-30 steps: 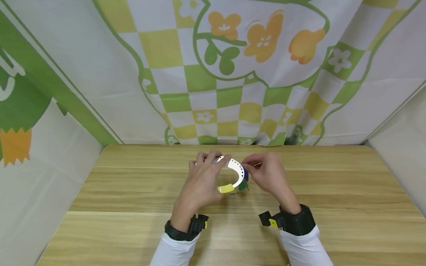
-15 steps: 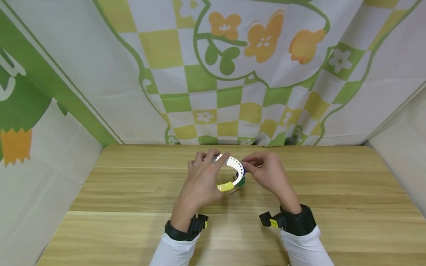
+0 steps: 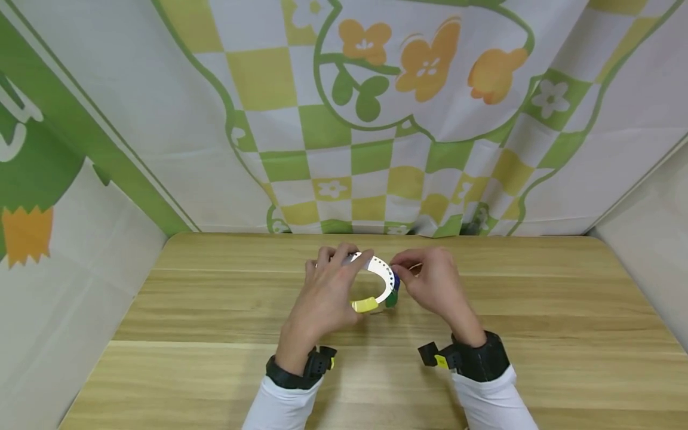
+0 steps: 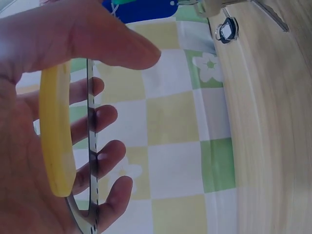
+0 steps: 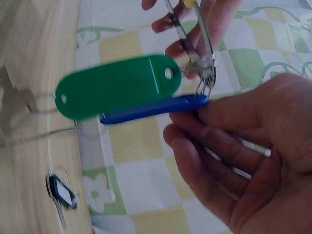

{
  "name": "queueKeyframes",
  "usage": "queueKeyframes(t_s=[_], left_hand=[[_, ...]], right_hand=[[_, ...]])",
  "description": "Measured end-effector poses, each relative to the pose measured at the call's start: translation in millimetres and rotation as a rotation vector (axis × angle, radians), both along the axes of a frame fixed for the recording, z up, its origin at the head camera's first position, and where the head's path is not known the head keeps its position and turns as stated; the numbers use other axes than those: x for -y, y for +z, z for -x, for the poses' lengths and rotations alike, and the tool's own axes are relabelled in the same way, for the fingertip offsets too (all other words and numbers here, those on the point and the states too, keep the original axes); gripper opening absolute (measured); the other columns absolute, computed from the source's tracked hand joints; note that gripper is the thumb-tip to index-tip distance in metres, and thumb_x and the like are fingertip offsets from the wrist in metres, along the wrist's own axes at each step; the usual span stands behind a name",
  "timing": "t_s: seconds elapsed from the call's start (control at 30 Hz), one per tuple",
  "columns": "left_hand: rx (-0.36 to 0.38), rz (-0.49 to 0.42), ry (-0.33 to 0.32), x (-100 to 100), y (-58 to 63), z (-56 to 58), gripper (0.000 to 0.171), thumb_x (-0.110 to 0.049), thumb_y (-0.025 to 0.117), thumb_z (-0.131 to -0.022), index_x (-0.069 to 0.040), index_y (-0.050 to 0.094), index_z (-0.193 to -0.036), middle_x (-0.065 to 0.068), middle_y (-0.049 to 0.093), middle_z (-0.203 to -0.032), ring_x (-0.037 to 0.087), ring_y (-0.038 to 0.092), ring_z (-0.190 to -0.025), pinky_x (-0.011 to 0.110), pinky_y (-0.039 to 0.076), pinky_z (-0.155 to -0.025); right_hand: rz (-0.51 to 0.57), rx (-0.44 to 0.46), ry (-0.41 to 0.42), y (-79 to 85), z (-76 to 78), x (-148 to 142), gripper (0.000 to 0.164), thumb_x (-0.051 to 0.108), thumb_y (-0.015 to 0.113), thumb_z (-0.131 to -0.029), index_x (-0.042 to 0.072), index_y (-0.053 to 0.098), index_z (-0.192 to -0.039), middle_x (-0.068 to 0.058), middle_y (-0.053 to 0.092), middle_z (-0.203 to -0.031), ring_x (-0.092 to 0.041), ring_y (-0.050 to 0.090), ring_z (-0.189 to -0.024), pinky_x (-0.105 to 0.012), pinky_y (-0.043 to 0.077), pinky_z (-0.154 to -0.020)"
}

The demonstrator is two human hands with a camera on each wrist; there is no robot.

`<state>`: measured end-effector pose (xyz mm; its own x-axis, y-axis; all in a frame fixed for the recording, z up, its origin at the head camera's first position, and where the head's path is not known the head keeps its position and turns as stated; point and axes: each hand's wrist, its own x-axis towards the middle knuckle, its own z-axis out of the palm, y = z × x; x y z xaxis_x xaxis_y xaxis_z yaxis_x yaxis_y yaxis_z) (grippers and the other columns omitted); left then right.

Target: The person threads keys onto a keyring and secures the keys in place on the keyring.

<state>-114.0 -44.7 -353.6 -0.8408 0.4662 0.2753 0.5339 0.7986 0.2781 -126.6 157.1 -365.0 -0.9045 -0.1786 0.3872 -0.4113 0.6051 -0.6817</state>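
Observation:
In the head view my left hand [image 3: 329, 289] grips a flat metal key ring [image 3: 384, 275] with a row of holes and a yellow sleeve [image 3: 365, 305]. The left wrist view has the ring between thumb and fingers. My right hand [image 3: 436, 280] pinches the end of a blue key tag [image 5: 151, 110], close to the ring's edge in the right wrist view. A green key tag [image 5: 117, 87] hangs beside the blue one. A blurred key [image 5: 12, 102] dangles from the green tag's far end. Small wire loops lie at the ring, partly hidden by the fingers.
Farther off, a small dark key tag [image 5: 62, 191] with a white label hangs by a loop or lies on the table; I cannot tell which. The wooden table [image 3: 215, 358] ends at a checked, flowered curtain [image 3: 376, 158].
Half a second ago the ring stood slightly higher and the blue tag was mostly hidden in the head view. Now it shows again, and the green tag has swung a little. Both hands keep their hold.

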Motion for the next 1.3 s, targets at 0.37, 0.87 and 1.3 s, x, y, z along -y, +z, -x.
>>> queueKeyframes(t_s=[0.37,0.87,1.3], left_hand=[[-0.029,-0.028,0.015,-0.6,-1.3,0.4,0.091,-0.039,0.083,-0.053,-0.024,0.046,-0.134,0.003,0.042,-0.129,0.029,0.038,-0.11,0.048,0.032,-0.08],[-0.018,0.002,0.004,-3.6,-0.5,0.9,0.092,-0.033,0.084,-0.051,-0.025,0.047,-0.134,0.001,0.041,-0.129,0.029,0.037,-0.112,0.05,0.032,-0.083],[-0.042,0.001,0.013,-3.2,-2.0,0.6,0.09,-0.04,0.082,-0.053,-0.024,0.046,-0.134,0.002,0.042,-0.129,0.029,0.037,-0.112,0.051,0.032,-0.082]], right_hand=[[0.044,0.073,-0.014,1.0,0.9,-1.0,0.005,0.019,0.067,-0.081,0.016,0.07,-0.084,0.01,0.064,-0.075,-0.006,0.061,-0.065,-0.025,0.047,-0.058],[-0.008,-0.024,-0.015,0.0,-0.9,-2.7,0.006,0.011,0.066,-0.081,0.016,0.071,-0.081,0.009,0.065,-0.075,-0.005,0.059,-0.064,-0.023,0.046,-0.059],[-0.083,-0.027,-0.003,0.9,1.1,-3.5,0.005,0.017,0.066,-0.082,0.019,0.07,-0.085,0.011,0.065,-0.079,-0.002,0.059,-0.066,-0.021,0.045,-0.059]])
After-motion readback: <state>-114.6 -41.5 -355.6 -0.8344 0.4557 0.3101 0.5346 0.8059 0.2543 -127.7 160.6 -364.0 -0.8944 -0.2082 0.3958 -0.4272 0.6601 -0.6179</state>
